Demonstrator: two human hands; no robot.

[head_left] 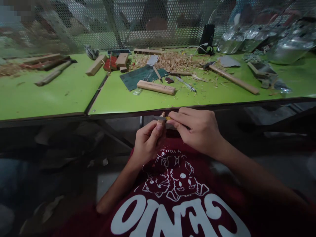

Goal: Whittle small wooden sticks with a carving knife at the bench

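small wood piece (pixel 161 122) between left hand's (pixel 147 140) pinching thumb and fingers, upright, beneath blade (pixel 160 118)

- Dim overall; the green tabletop (pixel 59 102) from 10 to 2 o'clock is the brightest broad area, evenly lit.
- Light source out of view.
- Deep shadow below the table edge, darkest at 3 to 4 and 7 to 9 o'clock, swallowing detail.
- Small bright glints on the silvery vessels (pixel 290 49) at 2 o'clock.
- Mesh screen (pixel 98 36) at 12 o'clock readable; shapes behind it blurred.
- Smearing and stretching toward the 3 and 9 o'clock edges.
- Blocky pixelation in the 10 o'clock corner.
- Left hand (pixel 148 140) and right hand (pixel 197 128) softly lit, fairly clear.
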